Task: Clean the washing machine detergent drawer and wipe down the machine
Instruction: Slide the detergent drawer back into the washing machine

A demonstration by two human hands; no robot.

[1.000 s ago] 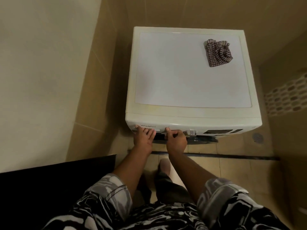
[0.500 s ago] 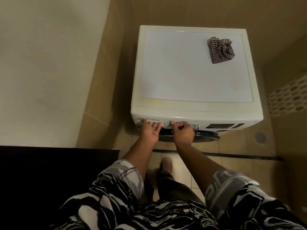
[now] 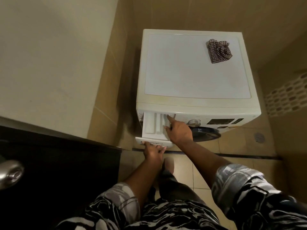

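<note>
Legible markings: one brand name.
"Whirlpool", in grey lettering, stands on the white front panel of the pulled-out detergent drawer (image 3: pixel 155 143) of the washing machine (image 3: pixel 196 67). The small print and symbols on the control panel (image 3: pixel 221 121), around its dark display, are too small and blurred to read.

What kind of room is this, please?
Probably a home bathroom or laundry corner. A front-loading washer, its drawer pulled out, stands on a tiled floor with a drain beside it, and tiled walls close it in.
</note>
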